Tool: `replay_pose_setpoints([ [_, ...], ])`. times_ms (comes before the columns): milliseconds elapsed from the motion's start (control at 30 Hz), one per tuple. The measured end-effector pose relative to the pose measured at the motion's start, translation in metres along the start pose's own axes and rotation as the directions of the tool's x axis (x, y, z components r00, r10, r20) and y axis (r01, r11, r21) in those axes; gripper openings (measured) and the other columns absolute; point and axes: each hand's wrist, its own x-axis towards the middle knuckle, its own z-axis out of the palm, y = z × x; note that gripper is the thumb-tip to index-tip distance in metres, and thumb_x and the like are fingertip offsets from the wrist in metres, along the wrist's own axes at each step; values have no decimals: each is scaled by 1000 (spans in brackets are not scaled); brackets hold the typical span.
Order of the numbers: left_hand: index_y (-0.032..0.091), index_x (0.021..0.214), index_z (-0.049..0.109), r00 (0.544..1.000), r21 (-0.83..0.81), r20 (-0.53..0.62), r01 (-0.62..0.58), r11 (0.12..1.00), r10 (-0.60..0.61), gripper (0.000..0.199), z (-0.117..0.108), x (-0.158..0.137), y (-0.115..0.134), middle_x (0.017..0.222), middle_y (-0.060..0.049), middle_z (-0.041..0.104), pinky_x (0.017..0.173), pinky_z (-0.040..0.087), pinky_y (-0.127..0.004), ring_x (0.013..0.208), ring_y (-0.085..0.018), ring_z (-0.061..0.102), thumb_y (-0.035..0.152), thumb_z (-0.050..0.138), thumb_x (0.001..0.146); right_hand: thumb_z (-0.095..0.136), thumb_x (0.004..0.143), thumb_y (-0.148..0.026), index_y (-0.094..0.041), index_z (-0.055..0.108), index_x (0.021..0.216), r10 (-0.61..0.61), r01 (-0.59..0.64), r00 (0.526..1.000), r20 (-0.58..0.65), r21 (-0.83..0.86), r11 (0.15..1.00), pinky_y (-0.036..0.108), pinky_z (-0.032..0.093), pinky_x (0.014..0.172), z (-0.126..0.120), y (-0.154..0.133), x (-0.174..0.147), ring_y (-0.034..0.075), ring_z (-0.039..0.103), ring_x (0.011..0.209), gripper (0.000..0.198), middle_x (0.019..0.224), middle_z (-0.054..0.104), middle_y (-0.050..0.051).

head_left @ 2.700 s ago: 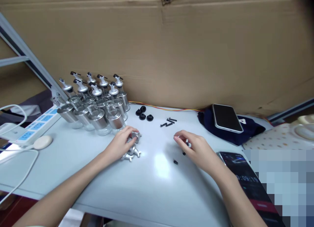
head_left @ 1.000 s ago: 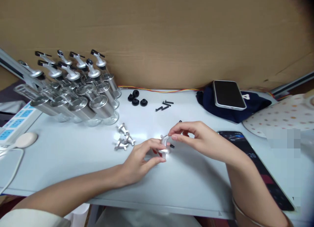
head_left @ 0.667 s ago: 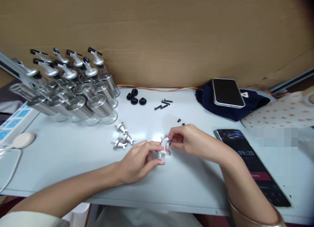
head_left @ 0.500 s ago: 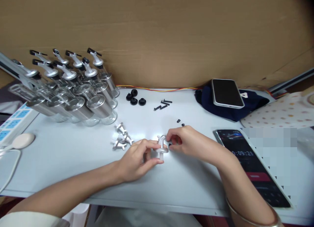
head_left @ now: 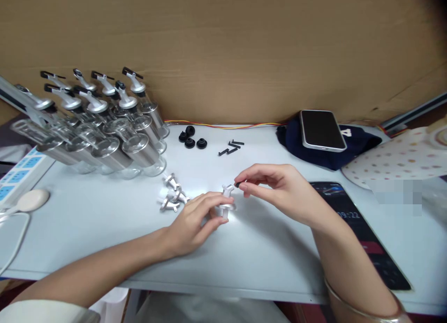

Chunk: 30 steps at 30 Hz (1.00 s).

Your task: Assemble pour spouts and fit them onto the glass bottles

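Left hand (head_left: pixel 197 223) pinches the small silver metal pourer spout (head_left: pixel 226 203) upright above the pale table (head_left: pixel 104 230), nozzle tilted rightward. Right hand (head_left: pixel 279 190) pinches a tiny black plastic plug (head_left: pixel 238 185) just beside that nozzle tip, level with it, almost touching.

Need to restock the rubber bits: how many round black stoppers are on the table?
4, clustered at the back of the table near the bottles.

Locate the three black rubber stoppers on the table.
Head view, far left-centre of the table: the black rubber stoppers lie by the cardboard wall, between the glass bottles and the loose black pins.
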Motion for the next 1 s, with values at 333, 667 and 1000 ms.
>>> replay_pose_setpoints([
  [333, 28, 129, 43, 999, -103, 43, 22, 994, -17, 34, 3, -3, -4, 118, -9, 57, 66, 55, -25, 62, -7, 56, 16, 42, 97, 70, 76, -27, -19, 73, 77, -13, 12, 1000, 5, 91, 996, 28, 50, 61, 3, 2, 2, 15, 64, 62, 9, 65, 70, 1],
  [667, 27, 127, 45, 999, -102, 44, -18, 995, 22, 33, 2, -1, -2, 118, -10, 57, 66, 54, -26, 62, -8, 59, 15, 40, 97, 69, 81, -32, -17, 76, 89, 64, -119, 984, 169, 338, 933, 27, 49, 63, 3, 5, 4, 12, 59, 63, 19, 70, 69, 2],
  [1000, 26, 128, 43, 991, 13, 77, -113, 994, 112, 33, 0, 1, 0, 109, -9, 61, 81, 54, -32, 69, -11, 63, 14, 40, 97, 70, 80, -33, -16, 69, 103, 155, -540, 800, 579, 585, 605, 21, 22, 40, 2, 11, 4, 6, 40, 47, 29, 63, 56, -2],
])
